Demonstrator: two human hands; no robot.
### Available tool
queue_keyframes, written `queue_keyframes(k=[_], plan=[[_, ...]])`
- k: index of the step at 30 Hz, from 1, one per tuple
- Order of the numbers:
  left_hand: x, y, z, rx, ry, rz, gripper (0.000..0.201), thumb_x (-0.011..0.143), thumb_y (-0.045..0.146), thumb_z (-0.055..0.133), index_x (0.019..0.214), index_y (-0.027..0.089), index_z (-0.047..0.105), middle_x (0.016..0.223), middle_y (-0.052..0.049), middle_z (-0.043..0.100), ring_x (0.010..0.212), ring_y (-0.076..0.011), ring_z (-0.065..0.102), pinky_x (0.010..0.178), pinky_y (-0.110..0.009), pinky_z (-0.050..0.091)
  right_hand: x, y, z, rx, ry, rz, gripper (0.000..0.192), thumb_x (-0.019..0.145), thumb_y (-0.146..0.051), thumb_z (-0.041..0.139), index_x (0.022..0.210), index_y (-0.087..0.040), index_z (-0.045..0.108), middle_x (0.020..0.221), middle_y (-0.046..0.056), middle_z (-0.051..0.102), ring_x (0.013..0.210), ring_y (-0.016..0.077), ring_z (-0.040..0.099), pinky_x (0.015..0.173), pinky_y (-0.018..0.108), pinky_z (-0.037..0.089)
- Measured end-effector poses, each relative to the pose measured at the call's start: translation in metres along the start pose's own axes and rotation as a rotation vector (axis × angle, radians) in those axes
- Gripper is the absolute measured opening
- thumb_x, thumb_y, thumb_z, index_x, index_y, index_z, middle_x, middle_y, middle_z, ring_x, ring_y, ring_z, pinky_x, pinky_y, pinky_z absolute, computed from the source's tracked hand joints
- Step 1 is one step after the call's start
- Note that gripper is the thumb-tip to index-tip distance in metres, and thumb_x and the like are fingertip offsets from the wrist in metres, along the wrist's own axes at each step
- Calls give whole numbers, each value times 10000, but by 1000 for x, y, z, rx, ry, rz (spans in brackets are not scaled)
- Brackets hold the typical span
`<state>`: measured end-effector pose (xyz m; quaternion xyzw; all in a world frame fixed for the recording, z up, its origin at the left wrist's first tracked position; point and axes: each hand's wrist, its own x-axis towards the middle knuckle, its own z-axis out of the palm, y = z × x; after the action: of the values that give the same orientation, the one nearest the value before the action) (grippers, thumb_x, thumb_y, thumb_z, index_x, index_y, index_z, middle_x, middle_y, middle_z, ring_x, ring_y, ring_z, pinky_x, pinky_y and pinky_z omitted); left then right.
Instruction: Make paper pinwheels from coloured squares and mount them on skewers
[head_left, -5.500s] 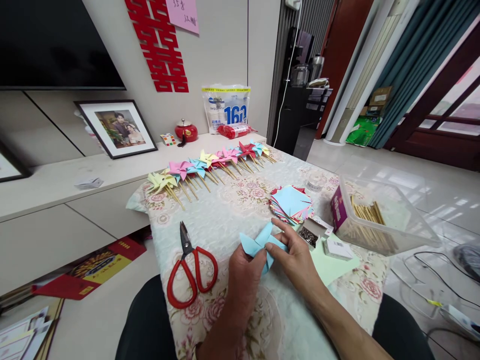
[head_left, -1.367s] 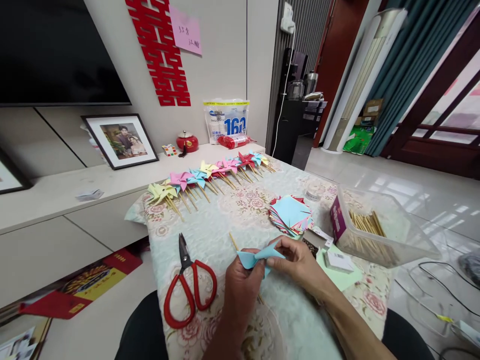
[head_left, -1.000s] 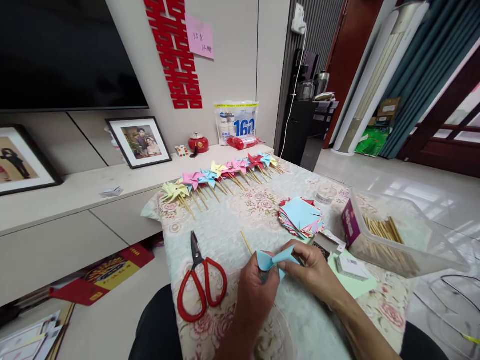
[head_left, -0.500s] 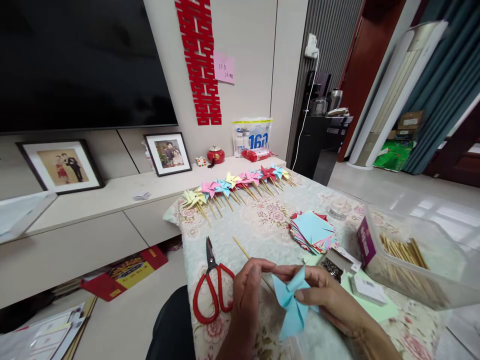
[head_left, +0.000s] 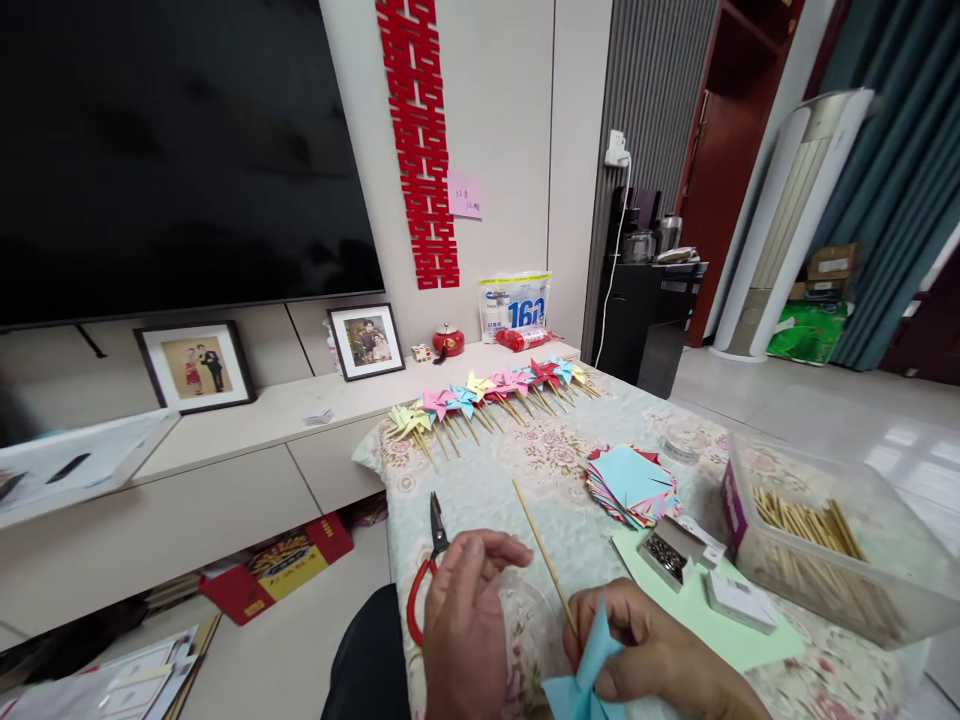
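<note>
My right hand (head_left: 652,640) holds a light-blue paper pinwheel (head_left: 589,675) low in the view, its lower part cut off by the frame edge. A thin wooden stick (head_left: 546,550) slants up and left from the fingers of that hand. To the left, my left hand (head_left: 471,620) is raised with its fingers apart and curved, holding nothing and not touching the stick. Red-handled scissors (head_left: 435,540) lie on the table behind it, partly hidden. A stack of notched colored paper squares (head_left: 634,482) rests beyond my right hand.
Finished pinwheels (head_left: 480,395) lie in a row along the table's far side. At right stand a clear plastic box (head_left: 825,590) of sticks, a small box of dark pins (head_left: 667,555) and a white box (head_left: 741,602) on green paper (head_left: 720,650). A TV cabinet (head_left: 247,470) stands behind.
My left hand has opened and moved away from the stick and pinwheel. My right hand has lowered the pinwheel toward the bottom edge. The view has tilted upward and shifted left.
</note>
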<state>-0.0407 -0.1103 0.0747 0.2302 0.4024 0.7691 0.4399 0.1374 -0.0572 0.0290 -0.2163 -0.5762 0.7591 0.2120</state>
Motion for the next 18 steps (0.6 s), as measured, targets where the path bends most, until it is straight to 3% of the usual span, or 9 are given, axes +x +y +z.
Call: queue_keyframes(k=[2,4,6,8,10,13,15,18], plan=[[1,10,3,-46,119,-71,262,710,397,806,834,176,741,871,-69,755,798,-192,686,850,-333,518,-1,5,2,6,-28,11,261,499,-232,847,691,-134,701,668,-21,620,597,95,479,528,193,314],[-2,17,7,-69,93,-146,355,685,367,840,951,152,744,1004,-114,759,903,-218,702,859,-328,522,-4,9,8,30,-37,28,240,487,-196,828,676,-135,692,666,-23,625,586,94,491,526,194,326],[-6,21,12,-95,33,-186,415,676,373,854,989,122,747,970,-138,758,923,-234,705,867,-337,532,-7,12,17,42,8,28,219,493,-145,794,682,-145,683,676,-22,638,607,109,528,553,206,366],[-10,24,17,-121,10,-197,407,651,360,876,952,112,758,848,-107,744,814,-203,699,799,-318,550,-9,11,22,15,66,18,229,506,-97,762,711,-162,683,710,-13,665,667,141,580,599,224,408],[-14,27,20,-146,9,-201,374,616,329,900,897,122,766,771,-64,712,697,-157,665,697,-278,548,-9,7,22,-67,37,-11,222,529,-78,743,718,-173,679,774,8,693,727,166,610,633,241,431],[-16,34,20,-148,7,-181,325,592,300,909,836,138,770,743,-30,685,578,-92,593,550,-196,478,-8,-5,12,-229,-62,-141,197,571,-84,751,710,-179,651,988,57,717,836,193,629,699,273,461],[-17,39,18,-100,4,-157,299,605,303,897,817,135,771,725,-19,669,509,-51,520,468,-157,391,-9,-15,3,-306,-34,-261,184,620,-102,763,720,-182,630,1082,77,699,911,208,629,760,300,474],[-19,43,18,-15,4,-158,283,609,309,883,798,127,774,682,-2,636,486,-32,469,459,-144,356,-16,-29,-1,-338,43,-394,159,717,-149,760,700,-179,604,907,64,701,796,172,622,688,271,467]])
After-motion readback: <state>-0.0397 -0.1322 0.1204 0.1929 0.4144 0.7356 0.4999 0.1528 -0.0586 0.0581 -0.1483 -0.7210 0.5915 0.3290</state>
